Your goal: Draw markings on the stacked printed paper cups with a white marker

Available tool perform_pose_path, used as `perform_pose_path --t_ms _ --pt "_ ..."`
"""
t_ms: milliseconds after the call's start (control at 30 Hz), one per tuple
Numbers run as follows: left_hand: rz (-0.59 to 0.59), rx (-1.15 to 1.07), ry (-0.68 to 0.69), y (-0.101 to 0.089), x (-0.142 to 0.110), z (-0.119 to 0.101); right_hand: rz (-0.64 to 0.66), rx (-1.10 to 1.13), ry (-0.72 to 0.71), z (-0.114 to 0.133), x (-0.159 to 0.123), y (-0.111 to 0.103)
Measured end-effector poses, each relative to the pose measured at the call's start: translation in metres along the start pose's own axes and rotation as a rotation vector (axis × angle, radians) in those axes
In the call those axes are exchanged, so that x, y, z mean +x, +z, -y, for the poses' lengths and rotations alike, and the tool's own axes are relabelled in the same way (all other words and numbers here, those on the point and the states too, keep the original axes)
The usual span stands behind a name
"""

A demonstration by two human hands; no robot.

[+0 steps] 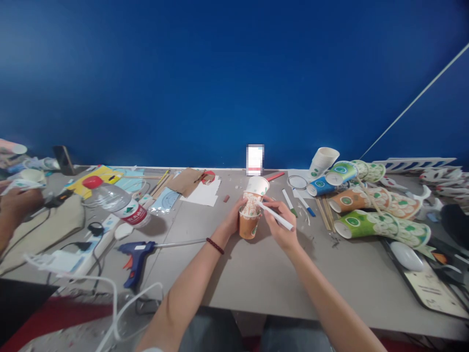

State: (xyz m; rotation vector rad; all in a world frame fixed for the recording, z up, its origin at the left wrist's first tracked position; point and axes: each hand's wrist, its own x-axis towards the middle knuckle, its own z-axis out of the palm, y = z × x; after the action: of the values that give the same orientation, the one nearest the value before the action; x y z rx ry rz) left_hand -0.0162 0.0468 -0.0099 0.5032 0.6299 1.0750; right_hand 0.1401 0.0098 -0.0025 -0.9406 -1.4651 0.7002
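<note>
As my left fingers clasp the orange-and-white patterned paper cups, my right fingers pinch a slim white pen, its axis slanting leftward to the cups' right side.

A pair of cups is sitting between the left hand and the right hand, over the table, with a screen standing behind, near the wall. To the left, a glue gun is lying before a bottle, while a power strip is stretching farther left. To the right, two markers are lying beside sticks; rows of cups are resting beyond, and a cup stack is leaning behind their left ends.
</note>
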Motion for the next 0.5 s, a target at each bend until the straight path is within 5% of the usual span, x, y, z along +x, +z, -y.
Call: perform_pose_path --t_ms 500 --pt "0.024 0.026 0.044 -0.004 0.0038 0.0025 0.044 -0.012 -0.037 0.0037 0.0006 -0.0015"
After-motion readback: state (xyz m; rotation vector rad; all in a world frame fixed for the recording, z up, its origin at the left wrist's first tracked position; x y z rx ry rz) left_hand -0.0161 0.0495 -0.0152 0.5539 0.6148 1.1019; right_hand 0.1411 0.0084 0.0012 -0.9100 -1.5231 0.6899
